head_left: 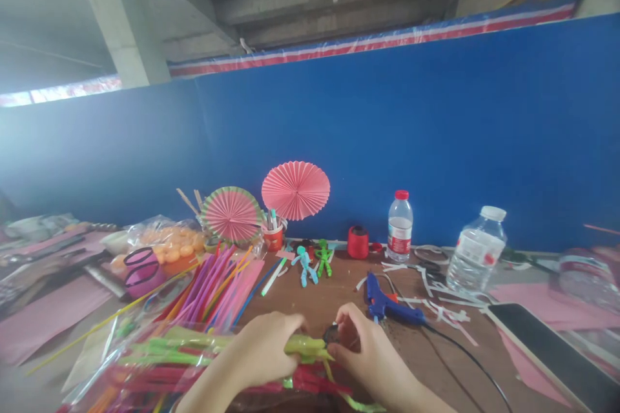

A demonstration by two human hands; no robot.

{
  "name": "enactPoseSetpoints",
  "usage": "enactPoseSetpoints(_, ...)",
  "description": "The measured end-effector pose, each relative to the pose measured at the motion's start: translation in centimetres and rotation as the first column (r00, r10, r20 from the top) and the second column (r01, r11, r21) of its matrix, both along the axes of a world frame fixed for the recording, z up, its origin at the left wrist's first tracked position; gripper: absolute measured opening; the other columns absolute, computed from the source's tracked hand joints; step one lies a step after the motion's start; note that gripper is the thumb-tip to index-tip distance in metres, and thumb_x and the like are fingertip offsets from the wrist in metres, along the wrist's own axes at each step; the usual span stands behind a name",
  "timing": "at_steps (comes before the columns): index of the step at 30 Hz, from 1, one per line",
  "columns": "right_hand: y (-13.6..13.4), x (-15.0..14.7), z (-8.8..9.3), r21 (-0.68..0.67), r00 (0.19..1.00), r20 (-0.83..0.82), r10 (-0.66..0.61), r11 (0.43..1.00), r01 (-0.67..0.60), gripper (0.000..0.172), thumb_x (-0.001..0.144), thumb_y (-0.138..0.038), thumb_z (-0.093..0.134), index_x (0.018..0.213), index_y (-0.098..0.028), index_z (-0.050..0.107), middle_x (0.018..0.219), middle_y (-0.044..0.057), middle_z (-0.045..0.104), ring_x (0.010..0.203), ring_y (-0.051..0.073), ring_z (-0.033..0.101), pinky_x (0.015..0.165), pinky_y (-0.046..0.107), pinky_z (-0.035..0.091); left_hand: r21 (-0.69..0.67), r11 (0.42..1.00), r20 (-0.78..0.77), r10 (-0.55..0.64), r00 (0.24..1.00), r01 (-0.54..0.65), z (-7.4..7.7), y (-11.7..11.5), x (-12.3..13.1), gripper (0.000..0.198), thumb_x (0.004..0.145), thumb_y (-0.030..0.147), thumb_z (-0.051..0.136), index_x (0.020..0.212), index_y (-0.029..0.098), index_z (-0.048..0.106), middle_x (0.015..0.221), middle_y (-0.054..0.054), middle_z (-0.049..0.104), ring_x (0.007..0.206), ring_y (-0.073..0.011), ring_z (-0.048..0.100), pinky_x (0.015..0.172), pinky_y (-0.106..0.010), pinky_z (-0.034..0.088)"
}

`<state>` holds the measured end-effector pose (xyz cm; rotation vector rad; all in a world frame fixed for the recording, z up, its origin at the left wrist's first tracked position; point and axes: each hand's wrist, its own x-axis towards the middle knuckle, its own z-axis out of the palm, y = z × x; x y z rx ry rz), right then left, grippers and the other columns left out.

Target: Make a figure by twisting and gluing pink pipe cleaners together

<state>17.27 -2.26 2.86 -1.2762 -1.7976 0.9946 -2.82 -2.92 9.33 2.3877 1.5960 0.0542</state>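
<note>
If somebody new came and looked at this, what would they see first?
Probably the big pink fan against the blue wall, with a green-edged fan to its left. Below it, a blue doll and a green doll stand out on the brown table. In front, the left hand holds yellow strips.

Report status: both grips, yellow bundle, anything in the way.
Left grip closed around yellow bundle. Right grip at bundle's end, hold unclear. Red strips alongside, may snag. Blue glue gun beyond right grip.
</note>
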Motion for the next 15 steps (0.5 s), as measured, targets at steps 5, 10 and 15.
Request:
enactPoseSetpoints(5, 0.7, 0.6, -0.9, -0.166, 0.978, 0.034, 0.207, 0.966, -0.199, 0.014, 0.065, -0.021, 0.061, 0.079, -0.018, 0.061, 0.067, -0.002, 0.063, 0.061, 0.013, 0.054, 0.052, 0.019, 0.036, 0.009, 0.994, 0.112, 0.111, 0.987, -0.113, 0.8, 0.0, -0.9, 0.031, 0.069, 0.021, 0.049, 0.097, 0.028, 0.06, 0.081, 0.0, 0.067, 0.07, -0.0191, 0.062, 0.057, -0.023, 0.039)
enactPoseSetpoints(10, 0.9, 0.8, -1.0, -0.274, 0.937, -0.014, 0.35, 0.899, -0.341, 0.016, 0.069, -0.017, 0.053, 0.08, -0.017, 0.063, 0.06, -0.002, 0.06, 0.052, 0.011, 0.052, 0.045, 0.018, 0.033, 0.01, 0.991, 0.162, 0.131, 0.978, -0.134, 1.4, 0.3, -1.2, 0.033, 0.071, 0.024, 0.05, 0.101, 0.029, 0.058, 0.083, 0.001, 0.066, 0.068, -0.0176, 0.06, 0.058, -0.023, 0.039)
enactPoseSetpoints(15, 1.1, 1.7, 1.4, -0.016, 0.977, 0.104, 0.187, 0.982, -0.186, 0.016, 0.085, -0.031, 0.044, 0.083, -0.019, 0.055, 0.069, -0.002, 0.06, 0.063, 0.013, 0.052, 0.055, 0.02, 0.035, -0.023, 0.995, 0.199, 0.099, 0.975, -0.096, 1.4, 0.3, -1.4, 0.04, 0.069, 0.025, 0.054, 0.108, 0.03, 0.058, 0.09, 0.0, 0.068, 0.078, -0.0205, 0.062, 0.069, -0.025, 0.041)
